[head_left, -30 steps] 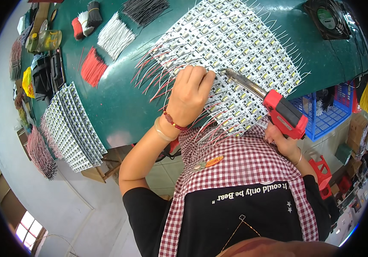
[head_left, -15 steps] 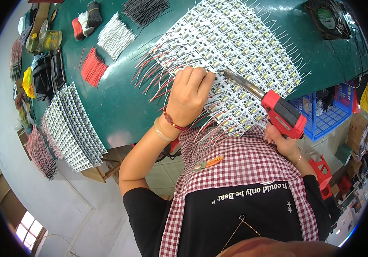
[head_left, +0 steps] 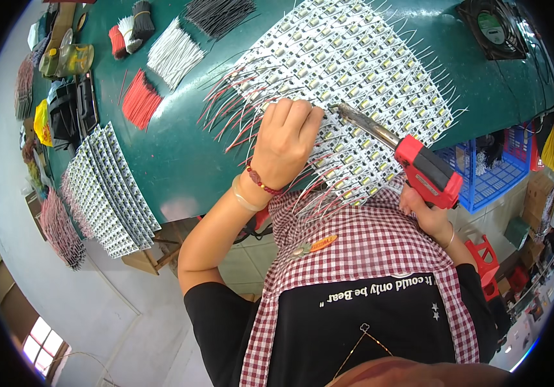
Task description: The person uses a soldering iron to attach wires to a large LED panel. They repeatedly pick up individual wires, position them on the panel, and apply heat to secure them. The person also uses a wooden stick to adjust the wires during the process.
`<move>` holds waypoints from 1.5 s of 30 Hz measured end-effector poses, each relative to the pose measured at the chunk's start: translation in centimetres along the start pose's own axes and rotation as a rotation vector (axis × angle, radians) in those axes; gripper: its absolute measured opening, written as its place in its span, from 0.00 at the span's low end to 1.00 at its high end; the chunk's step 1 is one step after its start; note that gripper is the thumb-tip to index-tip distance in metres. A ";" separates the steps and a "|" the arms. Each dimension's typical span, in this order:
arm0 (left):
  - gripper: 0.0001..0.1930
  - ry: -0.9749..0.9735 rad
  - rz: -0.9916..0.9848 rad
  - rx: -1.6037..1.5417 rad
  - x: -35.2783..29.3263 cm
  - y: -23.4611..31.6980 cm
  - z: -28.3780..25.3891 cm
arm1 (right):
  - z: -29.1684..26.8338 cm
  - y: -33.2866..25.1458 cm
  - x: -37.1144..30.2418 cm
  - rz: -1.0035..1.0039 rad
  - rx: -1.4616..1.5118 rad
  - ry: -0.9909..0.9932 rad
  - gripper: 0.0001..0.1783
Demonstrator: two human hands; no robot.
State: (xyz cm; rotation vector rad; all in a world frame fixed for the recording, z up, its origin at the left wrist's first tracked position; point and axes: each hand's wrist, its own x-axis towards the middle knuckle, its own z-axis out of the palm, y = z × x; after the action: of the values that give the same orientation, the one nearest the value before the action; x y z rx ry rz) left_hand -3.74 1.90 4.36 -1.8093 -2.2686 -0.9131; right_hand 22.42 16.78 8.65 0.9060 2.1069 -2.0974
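A large white sheet of small circuit boards [head_left: 380,80], set with rows of yellowish LEDs, hangs partly over the table's near edge toward my apron. Thin red, white and black wires stick out along its sides. My left hand [head_left: 286,138] rests over the sheet's left part, fingers pinched together; whatever they grip is hidden beneath them. In my right hand [head_left: 424,211] is a red and black soldering gun [head_left: 428,171], held by its handle. Its dark metal barrel points up and left, and the tip meets the sheet just right of my left fingertips.
Bundles of red wires [head_left: 141,100], white wires [head_left: 175,54] and black wires [head_left: 219,16] lie on the green table [head_left: 180,142]. More LED sheets [head_left: 112,193] overhang its left edge. A black fan [head_left: 491,29] sits far right, above a blue crate [head_left: 493,171].
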 end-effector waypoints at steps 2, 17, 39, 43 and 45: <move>0.15 0.004 0.003 0.005 0.0 0.0 0.1 | 0.2 0.3 -0.2 0.028 0.023 0.024 0.08; 0.14 0.039 -0.004 -0.001 -0.1 -0.1 0.3 | -0.1 1.4 -0.4 0.041 0.085 0.021 0.08; 0.13 0.026 0.001 0.027 0.0 0.0 0.5 | 0.5 0.4 -0.2 0.075 0.114 0.075 0.06; 0.12 0.008 -0.006 0.090 0.1 0.1 0.2 | 0.1 0.3 0.1 -0.078 0.028 0.008 0.15; 0.12 -0.013 -0.003 0.116 0.2 0.2 -0.5 | -0.4 0.4 0.1 -0.096 -0.017 -0.023 0.16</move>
State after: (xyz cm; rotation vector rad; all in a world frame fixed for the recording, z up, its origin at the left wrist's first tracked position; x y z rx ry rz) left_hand -3.80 1.78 4.93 -1.7685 -2.2812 -0.7555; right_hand 22.59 17.16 8.30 0.7905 2.1955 -2.1191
